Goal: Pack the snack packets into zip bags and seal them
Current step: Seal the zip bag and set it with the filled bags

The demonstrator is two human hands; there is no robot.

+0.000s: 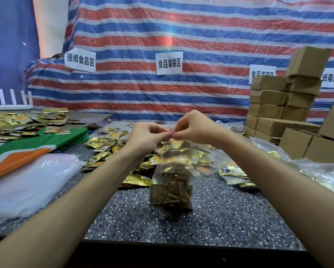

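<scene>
In the centre of the frame the left hand (148, 135) and the right hand (193, 128) meet, and both pinch the top edge of a clear zip bag (181, 171). The bag hangs above the speckled table (210, 219), full of gold snack packets (174, 192). More loose packets (104, 144) lie behind, at centre left.

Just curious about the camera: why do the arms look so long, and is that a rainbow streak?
Head view: the wide-angle lens stretches the forearms near the edges; a faint rainbow flare runs down the striped tarp above the middle sign; glare whitens the zip bag pinched by the left hand and right hand.
</scene>
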